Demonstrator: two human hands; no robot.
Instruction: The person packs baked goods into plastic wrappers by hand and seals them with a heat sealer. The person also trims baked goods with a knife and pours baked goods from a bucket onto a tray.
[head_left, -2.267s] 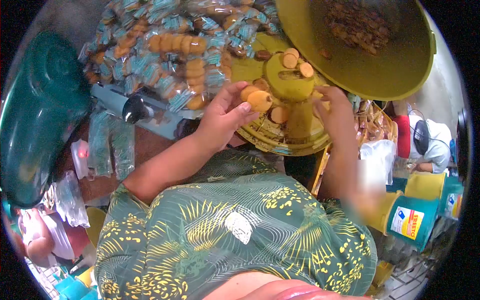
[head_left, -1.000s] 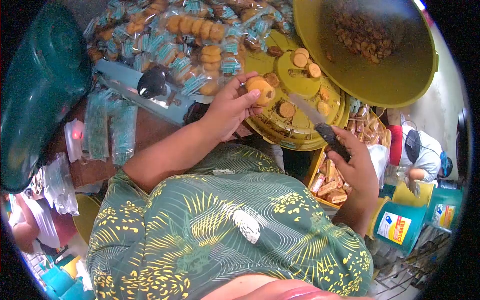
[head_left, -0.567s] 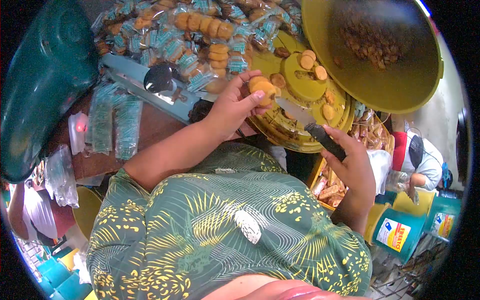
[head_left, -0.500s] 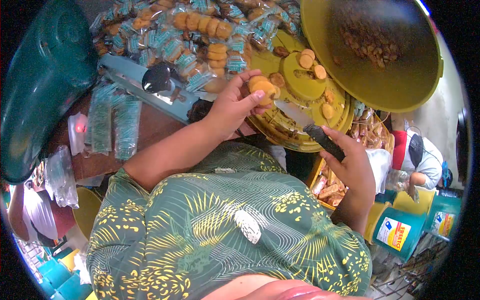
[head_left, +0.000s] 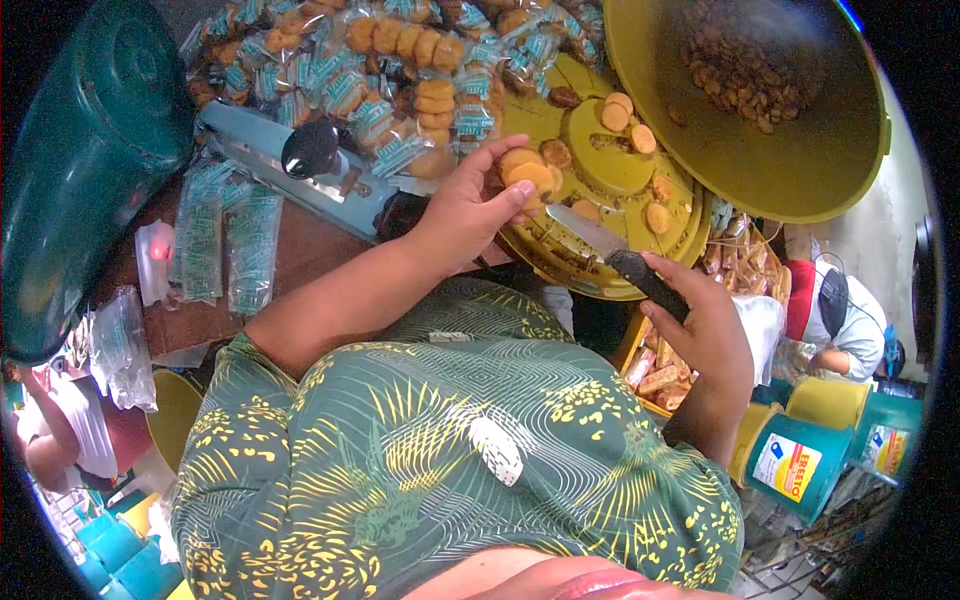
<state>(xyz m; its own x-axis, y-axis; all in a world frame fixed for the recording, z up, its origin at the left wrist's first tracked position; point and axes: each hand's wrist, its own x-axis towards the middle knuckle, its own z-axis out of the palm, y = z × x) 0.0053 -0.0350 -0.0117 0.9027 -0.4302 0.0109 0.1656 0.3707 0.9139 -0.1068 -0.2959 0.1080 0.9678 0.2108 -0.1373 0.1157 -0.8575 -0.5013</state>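
Observation:
My left hand (head_left: 485,195) pinches a small group of round orange cookies (head_left: 528,172) between thumb and fingers, above the near left part of a yellow round lid (head_left: 560,255). My right hand (head_left: 695,310) is wrapped round the black handle of a knife (head_left: 645,280). The blade points up and left, its tip close to the held cookies; whether it touches them I cannot tell. Several loose cookies (head_left: 643,138) and a darker one (head_left: 564,97) lie on the lid.
Bagged cookies (head_left: 400,45) are piled beyond my left hand. A blue sealer (head_left: 280,165) stands left, beside a green container (head_left: 95,180). A tilted yellow tub (head_left: 850,190) holds brown pieces. Wrapped bars (head_left: 660,370) fill a crate. Another person (head_left: 855,310) is at the right.
My right hand has picked up the knife and brought its blade left to the cookies in my left hand. In the last half second the tip has shifted slightly off the dark spot on the front cookie.

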